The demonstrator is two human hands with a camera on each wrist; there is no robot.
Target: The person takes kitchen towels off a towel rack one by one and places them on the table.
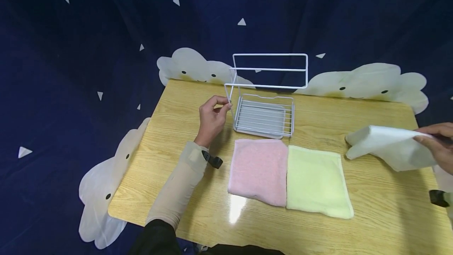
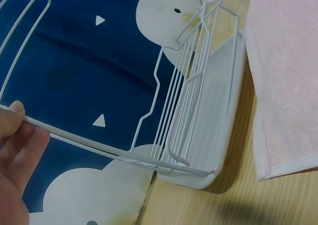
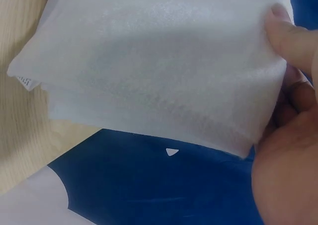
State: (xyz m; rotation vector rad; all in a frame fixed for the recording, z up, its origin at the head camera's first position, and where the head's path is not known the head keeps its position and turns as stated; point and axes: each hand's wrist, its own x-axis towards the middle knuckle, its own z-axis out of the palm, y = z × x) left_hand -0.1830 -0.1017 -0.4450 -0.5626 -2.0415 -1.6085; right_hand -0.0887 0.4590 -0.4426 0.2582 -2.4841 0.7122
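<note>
A white wire rack point(image 1: 269, 86) with rails at the top and a wire basket below stands near the table's back edge. Under its basket sits a pale tray point(image 2: 218, 81). With thumb and fingers my left hand point(image 1: 211, 117) pinches the rack's left upright wire. Over the table's right side my right hand point(image 1: 440, 145) holds a white folded cloth point(image 1: 400, 141), thumb on one face and fingers behind it. In the right wrist view the cloth point(image 3: 164, 76) covers most of the picture, and a printed label peeks out at its left corner.
A pink towel point(image 1: 260, 170) lies flat on the wooden table point(image 1: 170, 129) in front of the rack. Beside it, to the right, lies a pale yellow towel point(image 1: 316, 180). Cloud-shaped cutouts point(image 1: 371, 80) line the back edge, against a dark blue cloth point(image 1: 212, 11).
</note>
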